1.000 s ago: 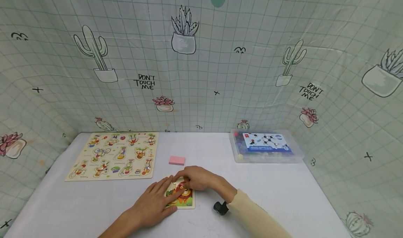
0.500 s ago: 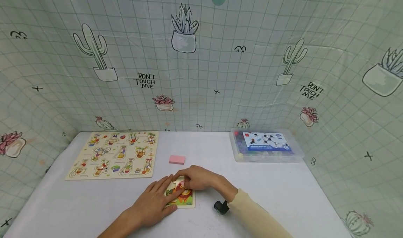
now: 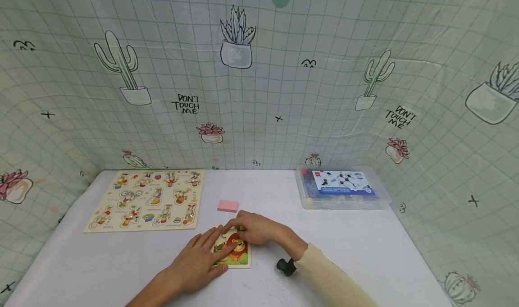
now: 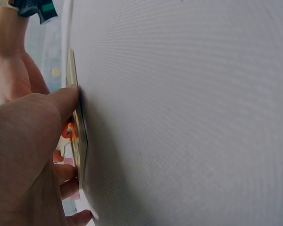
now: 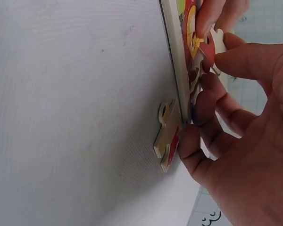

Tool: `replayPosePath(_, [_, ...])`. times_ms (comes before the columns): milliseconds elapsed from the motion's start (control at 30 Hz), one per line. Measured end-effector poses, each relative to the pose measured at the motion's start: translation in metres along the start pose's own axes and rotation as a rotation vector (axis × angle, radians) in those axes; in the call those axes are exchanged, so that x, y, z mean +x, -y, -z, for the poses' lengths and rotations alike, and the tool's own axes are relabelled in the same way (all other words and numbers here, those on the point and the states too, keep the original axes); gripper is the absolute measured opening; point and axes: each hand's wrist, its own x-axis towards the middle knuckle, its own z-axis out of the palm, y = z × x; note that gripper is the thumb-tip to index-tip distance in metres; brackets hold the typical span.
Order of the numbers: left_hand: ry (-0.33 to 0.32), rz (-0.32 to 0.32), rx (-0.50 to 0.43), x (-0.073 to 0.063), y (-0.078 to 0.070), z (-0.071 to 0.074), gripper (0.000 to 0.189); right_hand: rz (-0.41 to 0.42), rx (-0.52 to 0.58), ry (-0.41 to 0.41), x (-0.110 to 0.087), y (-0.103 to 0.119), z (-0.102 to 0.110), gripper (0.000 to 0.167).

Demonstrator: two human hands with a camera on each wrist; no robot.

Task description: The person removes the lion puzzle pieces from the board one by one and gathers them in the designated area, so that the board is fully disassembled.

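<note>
While the left hand [image 3: 196,259] lay with its fingers straight and spread, pressing on a small lion puzzle [image 3: 242,259], the right hand [image 3: 259,229] curled in from the other side, its thumb and finger seeming to pinch a reddish piece [image 5: 209,47] at the upper part of the lion; with fingers in the way, how far that piece sat in its place could not be told. The puzzle rested flat on the white table [image 3: 344,248], directly before the person. A loose piece [image 5: 165,136] lay on the cloth just beside the puzzle's edge, near the right hand's bent fingers. Beyond the hands sat a pink block [image 3: 228,206], with a larger picture board [image 3: 139,199] off to the left and a clear plastic case [image 3: 344,204] at the far right. A cream sleeve [image 3: 330,277] covered the right forearm.
</note>
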Motion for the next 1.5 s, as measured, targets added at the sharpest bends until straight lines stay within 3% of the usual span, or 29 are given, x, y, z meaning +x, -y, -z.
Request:
replayPosePath(733, [-0.016, -0.015, 0.012, 0.001, 0.001, -0.001, 0.055, 0.059, 0.099, -0.116, -0.002, -0.005, 0.003, 0.028])
replayPosePath(1233, [-0.012, -0.005, 0.026, 0.000, -0.002, 0.001, 0.056, 0.022, 0.173, -0.076, -0.036, -0.029, 0.040, 0.030])
replayPosePath(1500, [-0.013, -0.003, 0.008, 0.000, -0.001, 0.001, 0.057, -0.096, 0.221, -0.017, -0.053, -0.052, 0.049, 0.017])
